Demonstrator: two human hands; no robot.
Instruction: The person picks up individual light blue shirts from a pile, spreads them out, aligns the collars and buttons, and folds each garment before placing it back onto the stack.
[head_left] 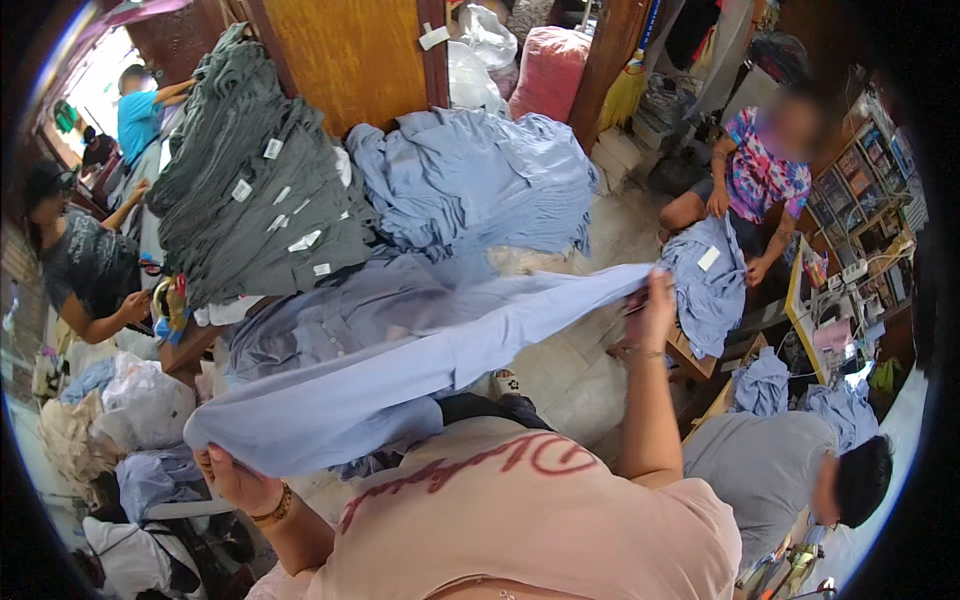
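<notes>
A light blue garment (400, 370) is stretched slantwise in front of me, its long edge raised toward the right. My left hand (240, 485) is closed on its lower left end, fingers partly hidden behind the cloth. At the far right end, my right hand (652, 312) grips the other edge; a small dark object shows beside those fingers, too blurred to name. Beneath the stretched cloth, more blue shirts (320, 325) lie spread out, with buttons visible.
A tall heap of dark grey-green garments (250, 190) with white tags rises at left, beside a light blue pile (480, 180). Seated at right, a person (760, 170) handles blue cloth (705, 280). Another person in grey (750, 470) is close on my right. Two people work at left. Bagged cloth (145, 400) sits lower left.
</notes>
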